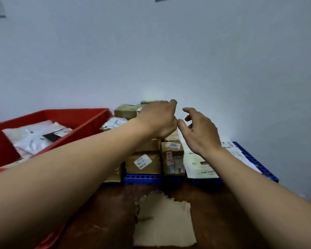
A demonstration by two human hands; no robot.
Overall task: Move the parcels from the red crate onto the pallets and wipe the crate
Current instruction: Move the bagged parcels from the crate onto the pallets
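Observation:
The red crate [90,121] stands at the left and holds white bagged parcels [32,139]. On the blue pallets [144,178] several brown cardboard boxes [144,162] are stacked against the wall, and a white mailer [203,166] lies to their right. My left hand [158,119] reaches over the top of the box stack; its fingers bend down on the far side and their tips are hidden. Just to its right, my right hand [201,133] hovers above the mailer with loosely spread fingers and holds nothing. The two thumbs nearly touch.
A beige cloth [165,220] lies flat on the brown table [104,212] in front of the pallets. A plain wall closes off the space right behind the crate and the stack. The pallet's right end [255,159] shows bare blue grid.

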